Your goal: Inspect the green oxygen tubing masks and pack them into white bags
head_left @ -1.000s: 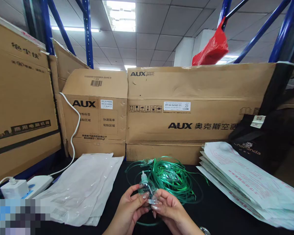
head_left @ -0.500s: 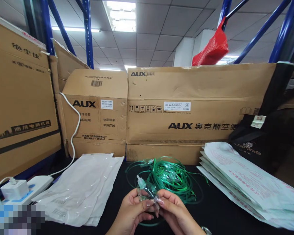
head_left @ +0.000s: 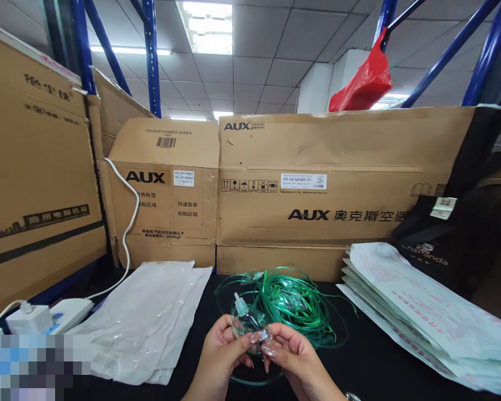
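Note:
Both hands meet near the bottom centre around a clear plastic oxygen mask [head_left: 242,322] with a pale blue-green connector [head_left: 240,304] pointing up and away. My left hand [head_left: 222,352] is closed on the mask's left and near side. Thumb and fingers of my right hand [head_left: 291,350] pinch its right edge, beside a small shiny strip [head_left: 264,336] between the two thumbs. The fingers hide part of the mask. Just behind lies a tangled coil of green transparent tubing [head_left: 292,301] on the black tabletop [head_left: 204,356], with more clear plastic pieces among it.
Flat white packets [head_left: 150,317] lie on the left, near a white power strip [head_left: 69,313] with a plugged-in adapter. A stack of printed pouches [head_left: 430,312] sits on the right, before a black bag [head_left: 455,239]. Cardboard boxes [head_left: 338,184] wall off the back.
My fingers have shifted slightly on the mask's edge, and the shiny strip between the thumbs has turned a little. The mask stays in nearly the same place.

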### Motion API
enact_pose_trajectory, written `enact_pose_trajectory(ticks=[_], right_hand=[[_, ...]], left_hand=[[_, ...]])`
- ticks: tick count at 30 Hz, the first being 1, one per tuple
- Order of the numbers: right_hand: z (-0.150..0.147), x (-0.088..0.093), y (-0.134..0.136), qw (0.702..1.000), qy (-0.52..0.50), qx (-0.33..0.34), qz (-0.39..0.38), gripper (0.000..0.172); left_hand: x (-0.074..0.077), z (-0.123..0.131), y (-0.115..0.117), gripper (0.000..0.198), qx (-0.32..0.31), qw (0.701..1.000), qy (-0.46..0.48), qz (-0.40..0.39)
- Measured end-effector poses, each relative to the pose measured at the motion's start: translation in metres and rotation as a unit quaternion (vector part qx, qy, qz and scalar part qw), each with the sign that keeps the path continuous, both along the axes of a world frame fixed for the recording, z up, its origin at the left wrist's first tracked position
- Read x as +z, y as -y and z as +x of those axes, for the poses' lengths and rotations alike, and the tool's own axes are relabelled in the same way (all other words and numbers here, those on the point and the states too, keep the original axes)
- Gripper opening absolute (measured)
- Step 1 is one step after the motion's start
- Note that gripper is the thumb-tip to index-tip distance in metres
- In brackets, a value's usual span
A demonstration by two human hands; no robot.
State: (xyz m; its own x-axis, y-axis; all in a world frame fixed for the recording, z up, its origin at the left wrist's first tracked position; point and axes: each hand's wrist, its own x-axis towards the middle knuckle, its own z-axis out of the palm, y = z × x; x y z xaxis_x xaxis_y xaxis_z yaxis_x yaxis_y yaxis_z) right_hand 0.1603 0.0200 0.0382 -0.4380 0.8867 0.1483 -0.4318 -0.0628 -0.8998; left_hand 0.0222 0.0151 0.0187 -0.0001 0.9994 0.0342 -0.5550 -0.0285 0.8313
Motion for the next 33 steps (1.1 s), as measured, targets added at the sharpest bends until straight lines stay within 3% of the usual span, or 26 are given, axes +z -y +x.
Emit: enact_pose_trajectory(ticks=[15,24,33], right_hand=[[-0.001,0.000,-0.001,0.999,0.019,-0.030,0.005,0.018],[0.003,0.001,-0.002,1.000,0.013,-0.008,-0.019,0.018],[-0.002,-0.002,0.001,0.999,0.000,-0.021,-0.032,0.019]], left_hand=[[-0.007,0.001,-0.003,0.034,-0.005,1.000,-0.009,0.021],[0.000,0.003,0.003,0.032,-0.034,0.999,-0.016,-0.010],[0.008,0.004,0.007,0.037,-0.008,0.999,-0.032,-0.034]])
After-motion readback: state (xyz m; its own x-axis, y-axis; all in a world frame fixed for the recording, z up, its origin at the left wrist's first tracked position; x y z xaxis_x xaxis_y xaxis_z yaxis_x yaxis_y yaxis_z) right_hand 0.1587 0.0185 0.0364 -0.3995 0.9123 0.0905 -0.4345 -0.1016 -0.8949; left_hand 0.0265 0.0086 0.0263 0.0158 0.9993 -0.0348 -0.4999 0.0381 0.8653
